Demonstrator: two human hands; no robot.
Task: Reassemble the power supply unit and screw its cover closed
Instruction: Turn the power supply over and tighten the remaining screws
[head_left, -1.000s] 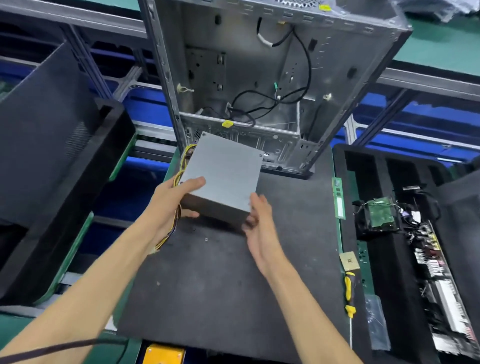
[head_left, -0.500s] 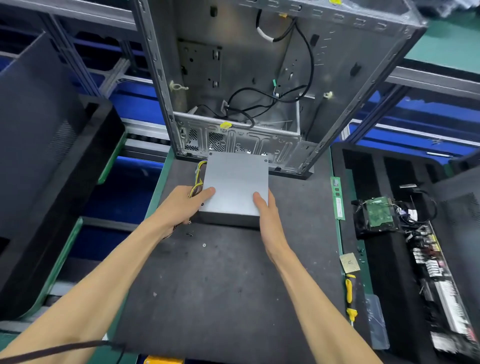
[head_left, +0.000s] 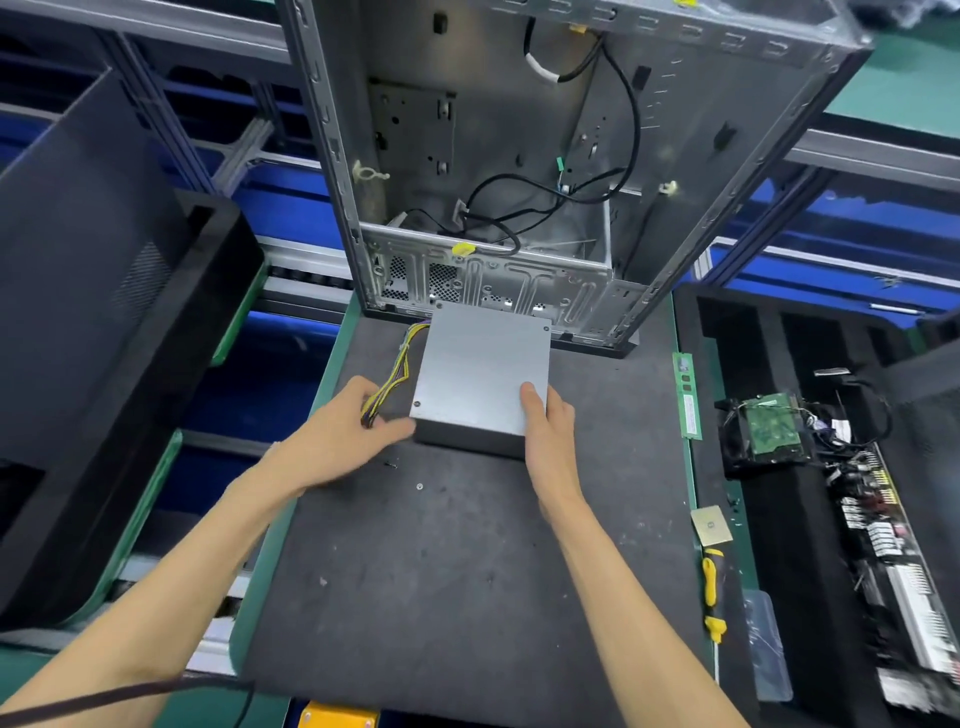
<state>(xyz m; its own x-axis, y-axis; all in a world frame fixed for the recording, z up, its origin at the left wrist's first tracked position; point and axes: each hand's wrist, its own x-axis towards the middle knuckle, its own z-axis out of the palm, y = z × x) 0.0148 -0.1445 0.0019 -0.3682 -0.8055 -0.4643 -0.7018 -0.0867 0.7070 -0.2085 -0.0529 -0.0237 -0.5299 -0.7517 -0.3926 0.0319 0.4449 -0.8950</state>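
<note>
The grey power supply unit (head_left: 480, 371) lies flat on the dark mat (head_left: 457, 582), its cover facing up, just in front of the open computer case (head_left: 545, 171). A bundle of yellow and purple wires (head_left: 397, 371) trails from its left side. My right hand (head_left: 545, 421) rests on the unit's near right corner, thumb on the cover. My left hand (head_left: 348, 431) sits at the near left corner beside the wires, fingers touching the unit's edge. Two small loose screws (head_left: 405, 475) lie on the mat just in front of the unit.
A yellow-handled screwdriver (head_left: 711, 592) and a small square chip (head_left: 710, 525) lie at the mat's right edge, with a green memory stick (head_left: 687, 395) further back. A black tray (head_left: 810, 467) on the right holds boards and cables. A black panel (head_left: 93, 312) stands at the left.
The unit was tilted up in both hands; it has been lowered flat onto the mat, closer to the case. My left hand has slid off the cover to the left corner.
</note>
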